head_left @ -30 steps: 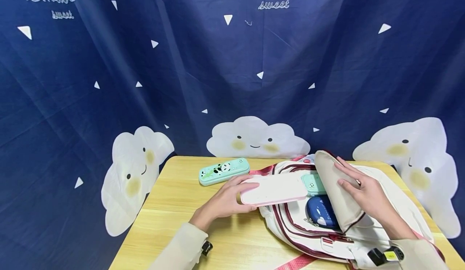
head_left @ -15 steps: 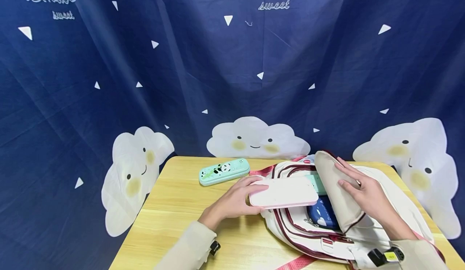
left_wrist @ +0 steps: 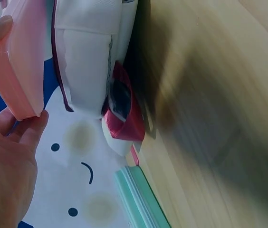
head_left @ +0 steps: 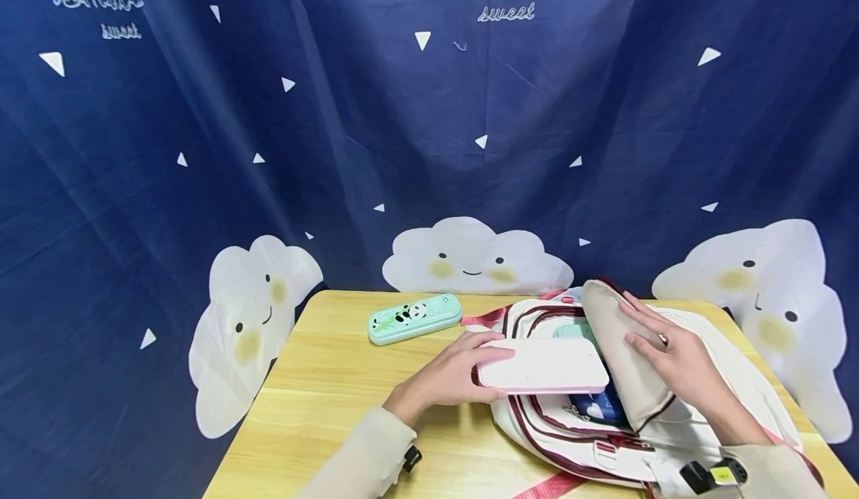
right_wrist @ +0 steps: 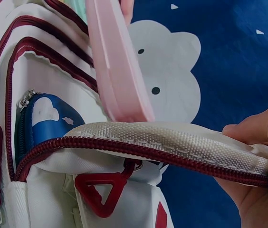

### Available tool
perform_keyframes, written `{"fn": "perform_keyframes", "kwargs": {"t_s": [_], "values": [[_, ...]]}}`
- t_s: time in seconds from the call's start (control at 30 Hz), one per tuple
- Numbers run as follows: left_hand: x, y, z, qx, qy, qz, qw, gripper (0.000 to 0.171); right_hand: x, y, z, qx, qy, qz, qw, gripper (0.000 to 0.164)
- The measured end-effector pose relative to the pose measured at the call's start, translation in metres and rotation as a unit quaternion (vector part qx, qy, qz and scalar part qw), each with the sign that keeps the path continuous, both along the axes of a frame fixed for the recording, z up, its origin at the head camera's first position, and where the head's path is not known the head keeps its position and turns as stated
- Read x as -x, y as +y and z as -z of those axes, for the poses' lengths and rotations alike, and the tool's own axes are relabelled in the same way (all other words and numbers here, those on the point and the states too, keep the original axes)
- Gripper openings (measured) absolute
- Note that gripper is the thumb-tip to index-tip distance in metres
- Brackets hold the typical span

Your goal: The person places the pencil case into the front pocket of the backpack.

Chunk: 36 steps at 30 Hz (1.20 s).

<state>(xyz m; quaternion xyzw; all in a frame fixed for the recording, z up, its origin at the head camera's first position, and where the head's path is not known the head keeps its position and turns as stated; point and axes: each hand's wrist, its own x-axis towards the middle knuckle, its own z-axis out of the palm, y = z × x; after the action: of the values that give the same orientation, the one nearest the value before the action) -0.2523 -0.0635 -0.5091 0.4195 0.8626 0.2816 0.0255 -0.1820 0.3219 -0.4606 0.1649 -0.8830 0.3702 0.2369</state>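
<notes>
My left hand (head_left: 452, 376) grips the near end of a pale pink pencil case (head_left: 546, 366), thumb on top and fingers beneath. The case is held level over the unzipped front pocket of a white backpack (head_left: 557, 447) lying on the table. With my right hand (head_left: 684, 365) I hold the pocket's beige flap (head_left: 627, 361) raised; the right wrist view shows thumb and fingers on either side of its zip edge. Inside the pocket lie a navy blue zipped case (right_wrist: 53, 118) and a mint green case (head_left: 573, 330), both partly hidden by the pink one.
A mint green pencil case (head_left: 414, 318) with pandas lies on the wooden table (head_left: 322, 394), left of the backpack. Pinkish-red straps (head_left: 550, 486) stick out from the backpack. Behind the table hangs a navy curtain (head_left: 376, 111) with smiling clouds.
My left hand has carried the pink pencil case to the right and slightly nearer, over the pocket, covering more of the cases inside. The right hand and flap stay in place.
</notes>
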Motion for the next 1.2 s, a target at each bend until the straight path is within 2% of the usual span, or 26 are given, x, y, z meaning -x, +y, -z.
{"fn": "perform_keyframes", "kwargs": {"t_s": [0.47,0.73,1.2], "values": [[-0.003,0.014,0.005,0.031,0.005,0.004,0.9995,0.068,-0.001,0.0,0.001,0.002,-0.01,0.007,1.0,0.051],[-0.006,0.023,0.008,0.044,0.01,0.017,0.9988,0.067,0.002,-0.002,0.002,0.006,-0.001,-0.002,1.0,0.052],[-0.003,0.035,0.01,0.057,0.02,0.024,0.9979,0.067,0.003,-0.004,-0.001,0.014,-0.014,0.001,1.0,0.051]]}}
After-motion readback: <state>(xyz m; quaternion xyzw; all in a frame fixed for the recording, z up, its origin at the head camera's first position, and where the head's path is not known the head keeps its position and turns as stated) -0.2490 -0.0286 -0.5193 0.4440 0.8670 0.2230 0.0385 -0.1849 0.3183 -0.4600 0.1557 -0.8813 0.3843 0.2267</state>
